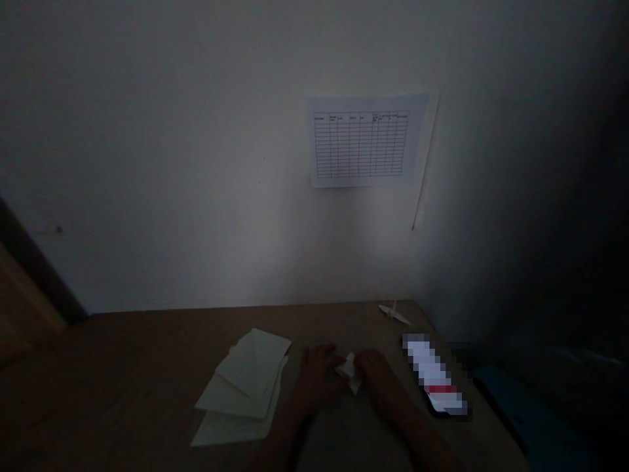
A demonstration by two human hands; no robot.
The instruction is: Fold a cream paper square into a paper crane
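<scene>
A small piece of folded white paper (349,368) lies between my hands, low over the table. My left hand (318,377) has its thumb and fingers closed on the paper's left edge. On the other side, my right hand (377,375) pinches the paper's right part with curled fingers. The dim light hides the exact folds and part of the fingertips. Left of my left hand, several pale paper sheets (246,387) lie overlapping in a loose fan. Near the table's back right corner sits a small folded white paper figure (394,313) with pointed ends.
A phone (435,377) with a lit, blurred screen rests right of my right hand on the brown table (137,380). Behind, a printed table sheet (363,144) hangs on the white wall. A dark teal object (531,419) stands beyond the table's right edge.
</scene>
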